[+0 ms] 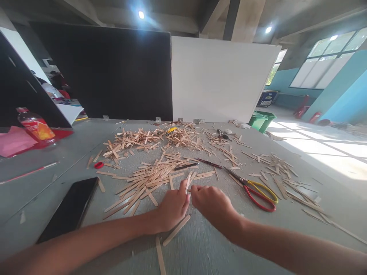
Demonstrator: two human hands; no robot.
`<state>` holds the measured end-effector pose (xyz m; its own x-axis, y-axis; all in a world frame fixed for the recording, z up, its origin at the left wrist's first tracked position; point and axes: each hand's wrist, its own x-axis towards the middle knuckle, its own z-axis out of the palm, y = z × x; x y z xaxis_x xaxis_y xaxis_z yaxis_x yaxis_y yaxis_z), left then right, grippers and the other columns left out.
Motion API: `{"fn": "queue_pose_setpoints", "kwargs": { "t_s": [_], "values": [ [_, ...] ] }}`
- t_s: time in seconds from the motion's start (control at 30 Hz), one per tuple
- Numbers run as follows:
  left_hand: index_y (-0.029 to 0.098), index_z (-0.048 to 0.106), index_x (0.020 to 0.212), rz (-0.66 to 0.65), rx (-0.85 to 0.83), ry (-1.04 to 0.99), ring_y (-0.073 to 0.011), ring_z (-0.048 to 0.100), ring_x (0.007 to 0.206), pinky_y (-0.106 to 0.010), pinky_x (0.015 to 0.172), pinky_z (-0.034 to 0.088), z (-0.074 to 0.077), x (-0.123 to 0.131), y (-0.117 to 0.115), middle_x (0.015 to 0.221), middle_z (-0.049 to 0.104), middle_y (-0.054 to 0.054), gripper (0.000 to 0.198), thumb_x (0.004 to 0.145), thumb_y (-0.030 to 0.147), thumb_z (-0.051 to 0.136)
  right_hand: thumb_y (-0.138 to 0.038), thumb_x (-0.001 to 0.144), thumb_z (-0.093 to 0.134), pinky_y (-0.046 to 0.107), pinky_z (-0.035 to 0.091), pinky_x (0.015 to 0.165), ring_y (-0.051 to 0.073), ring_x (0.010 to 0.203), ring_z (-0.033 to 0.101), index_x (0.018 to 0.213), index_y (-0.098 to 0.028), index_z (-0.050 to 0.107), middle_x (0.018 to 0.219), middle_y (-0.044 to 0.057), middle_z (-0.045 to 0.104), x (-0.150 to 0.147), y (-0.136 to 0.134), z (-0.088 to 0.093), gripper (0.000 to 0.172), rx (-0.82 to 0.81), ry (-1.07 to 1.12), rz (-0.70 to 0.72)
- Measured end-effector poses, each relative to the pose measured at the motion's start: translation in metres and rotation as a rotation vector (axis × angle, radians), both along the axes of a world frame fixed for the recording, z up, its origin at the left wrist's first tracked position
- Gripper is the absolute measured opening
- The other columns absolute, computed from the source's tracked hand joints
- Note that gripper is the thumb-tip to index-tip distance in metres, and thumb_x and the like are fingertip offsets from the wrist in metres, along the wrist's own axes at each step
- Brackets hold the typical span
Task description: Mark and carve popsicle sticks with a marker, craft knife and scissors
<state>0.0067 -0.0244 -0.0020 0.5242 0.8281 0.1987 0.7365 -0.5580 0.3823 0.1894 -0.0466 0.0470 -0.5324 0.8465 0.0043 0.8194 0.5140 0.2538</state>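
We pinch a wooden craft stick (189,178), tip up, in our left hand (172,206). At three o'clock from it, just beside, our right hand (212,200) is curled closed; what it grips, if anything, we cannot tell. A craft-stick pile (147,179) fans out at nine, a black pen (186,166) lies at twelve, red-and-yellow-handled scissors (244,181) at three, and farther off, a smartphone (71,204) between eight and nine.

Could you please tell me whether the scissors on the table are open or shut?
The scissors look shut: their blades form one narrow taper, with the red and yellow handles close together.
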Motion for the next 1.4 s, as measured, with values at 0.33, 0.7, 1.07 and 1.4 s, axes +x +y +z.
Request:
{"fn": "queue_pose_setpoints", "kwargs": {
  "t_s": [0.33,0.7,1.07,1.4],
  "values": [
    [0.018,0.045,0.136,-0.206,-0.005,-0.075,-0.0151,0.049,0.036,-0.025,0.040,0.028,0.010,0.013,-0.040,0.052,0.055,0.006,0.034,0.106,0.022,0.029,-0.007,0.098,0.055,0.029,0.055,0.069,0.025,0.086,0.078,0.114,-0.016,0.063,0.089,0.010,0.078,0.005,0.037,-0.016,0.020,-0.184,0.065,0.089],
    [0.018,0.038,0.131,-0.104,0.273,-0.131,-0.0144,0.052,0.038,-0.027,0.043,0.028,0.008,0.008,-0.025,0.051,0.052,0.010,0.025,0.110,0.016,0.024,-0.002,0.098,0.047,0.031,0.047,0.063,0.029,0.089,0.079,0.121,-0.016,0.058,0.095,0.011,0.079,0.012,0.032,-0.017,0.029,-0.190,0.107,-0.069],
    [0.021,0.036,0.125,0.070,0.221,-0.212,-0.0144,0.047,0.034,-0.023,0.043,0.020,0.001,0.001,-0.016,0.049,0.042,0.013,0.021,0.105,0.017,0.032,0.000,0.098,0.043,0.030,0.028,0.050,0.030,0.079,0.078,0.113,-0.015,0.056,0.080,0.009,0.073,0.052,0.052,0.007,0.025,-0.027,0.131,-0.475],
    [0.022,0.041,0.116,0.234,0.123,-0.280,-0.0164,0.058,0.055,-0.025,0.057,0.041,0.038,-0.016,0.021,0.067,0.054,0.005,0.018,0.104,0.020,0.028,-0.009,0.105,0.042,0.027,0.024,0.046,0.024,0.070,0.075,0.106,-0.016,0.055,0.075,0.007,0.066,0.071,0.068,0.002,0.015,-0.055,0.128,-0.470]
  ]
}}
